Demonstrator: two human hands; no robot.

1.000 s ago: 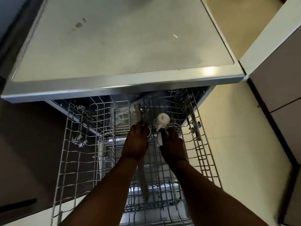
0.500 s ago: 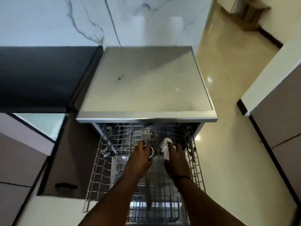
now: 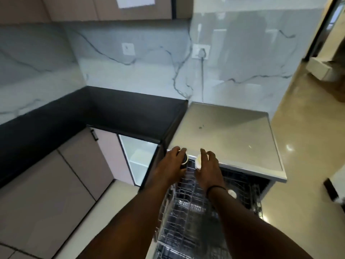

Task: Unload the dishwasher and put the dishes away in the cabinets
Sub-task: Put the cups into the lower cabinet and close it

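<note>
1. Head view: my left hand (image 3: 171, 163) is curled around a small dark cup with a white rim (image 3: 183, 160), holding it above the front edge of the steel-topped dishwasher (image 3: 229, 135).
2. My right hand (image 3: 209, 169) grips a small white ceramic cup (image 3: 198, 161), thumb and fingers wrapped round its side; the two cups sit just beside each other, apart.
3. Both hands hover over the pulled-out wire dish rack (image 3: 188, 217), which reaches toward me below my forearms.
4. One more white round piece (image 3: 232, 193) lies in the rack, near my right wrist; it is too blurred to name.
5. To the left, the black stone tabletop (image 3: 121, 116) runs along the marbled wall.
6. Under it, a pale pink cabinet door (image 3: 112, 156) stands open, showing white shelves (image 3: 139, 161).
</note>
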